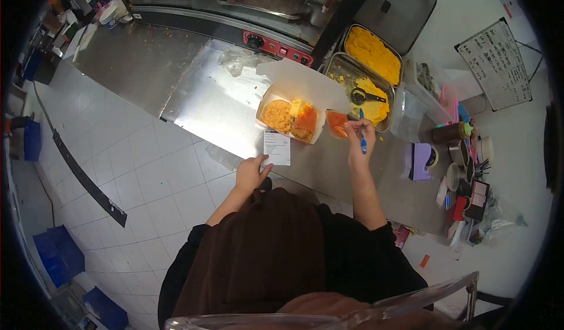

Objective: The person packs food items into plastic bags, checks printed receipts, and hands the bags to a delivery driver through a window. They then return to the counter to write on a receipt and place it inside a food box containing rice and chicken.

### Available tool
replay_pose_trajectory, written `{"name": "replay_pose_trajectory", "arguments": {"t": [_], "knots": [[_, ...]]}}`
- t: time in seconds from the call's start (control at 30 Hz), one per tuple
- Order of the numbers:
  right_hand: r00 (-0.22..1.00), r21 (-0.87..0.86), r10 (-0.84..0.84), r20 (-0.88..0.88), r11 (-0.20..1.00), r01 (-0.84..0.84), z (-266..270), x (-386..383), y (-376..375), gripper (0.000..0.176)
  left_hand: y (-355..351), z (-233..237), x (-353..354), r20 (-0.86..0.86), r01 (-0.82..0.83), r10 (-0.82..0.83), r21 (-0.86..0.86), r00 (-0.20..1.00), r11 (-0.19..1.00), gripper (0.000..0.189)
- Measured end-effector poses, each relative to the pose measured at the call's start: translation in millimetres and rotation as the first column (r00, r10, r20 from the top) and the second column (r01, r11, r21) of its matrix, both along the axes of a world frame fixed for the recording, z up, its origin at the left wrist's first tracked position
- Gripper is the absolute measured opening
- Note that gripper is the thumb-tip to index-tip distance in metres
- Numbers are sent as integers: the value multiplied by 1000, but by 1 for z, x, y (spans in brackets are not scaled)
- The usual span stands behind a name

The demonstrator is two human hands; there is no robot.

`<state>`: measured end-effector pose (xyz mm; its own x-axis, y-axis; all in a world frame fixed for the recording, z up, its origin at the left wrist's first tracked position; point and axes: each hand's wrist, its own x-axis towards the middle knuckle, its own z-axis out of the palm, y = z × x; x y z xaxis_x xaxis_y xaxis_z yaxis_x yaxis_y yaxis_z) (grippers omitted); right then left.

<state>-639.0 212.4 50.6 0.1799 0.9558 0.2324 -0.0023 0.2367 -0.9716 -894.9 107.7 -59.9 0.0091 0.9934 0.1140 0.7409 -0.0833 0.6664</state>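
My right hand [360, 139] is closed around a blue pen [363, 147], held upright over the metal counter. My left hand [252, 172] rests at the counter's front edge, its fingers apart and touching the lower left of a white printed receipt [277, 149]. Just beyond the receipt stands an open paper food box [320, 127] with its lid folded back. Orange rice [278, 115] fills its left side, and yellow and red-sauced food [304, 121] the right. A small container of orange-red sauce [337, 123] sits between the box and my right hand.
Behind the box is a glass display warmer [276, 45]. Trays of yellow food [373, 54] stand at the back right, a black scoop [367, 96] in the nearer one. A purple tape dispenser [420, 161], jars and a whiteboard [495, 64] are on the right.
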Motion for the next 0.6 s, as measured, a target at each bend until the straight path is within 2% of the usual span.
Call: {"name": "replay_pose_trajectory", "arguments": {"t": [0.07,0.13,0.17,0.3,0.37,0.4,0.47,0.5,0.53,0.6], "knots": [[981,-101,-2,-196,995,-18,-6,10,-3,23,3,3,1,-7,6,-6,-25,1000,1000,26],[940,-180,-28,-341,983,-36,-9,16,-7,24,2,8,2,31,-6,10,-120,999,993,24],[920,-210,-47,-390,977,-39,-8,17,-10,24,4,12,3,49,-10,18,-165,999,986,23],[893,-254,-70,-444,966,-51,-5,21,-18,26,16,28,6,114,-25,30,-50,993,998,23],[938,-184,-23,-345,982,-44,-9,19,-17,26,24,29,3,142,-30,37,-51,989,998,24],[957,-147,1,-291,988,-46,-11,16,-15,26,26,24,0,75,-16,14,29,997,999,24],[1000,-71,-17,9,997,18,-10,-1,-9,22,28,13,-7,-66,22,-11,180,998,983,26],[987,-27,-34,159,999,38,-9,-10,-5,20,26,10,-10,-88,14,-8,66,996,998,33],[942,106,-32,335,994,-4,-10,-17,-2,19,25,13,-11,-92,5,4,99,996,995,36],[762,325,-97,640,933,-154,-12,-28,5,18,26,18,-12,-100,-7,23,158,995,987,41]]}}
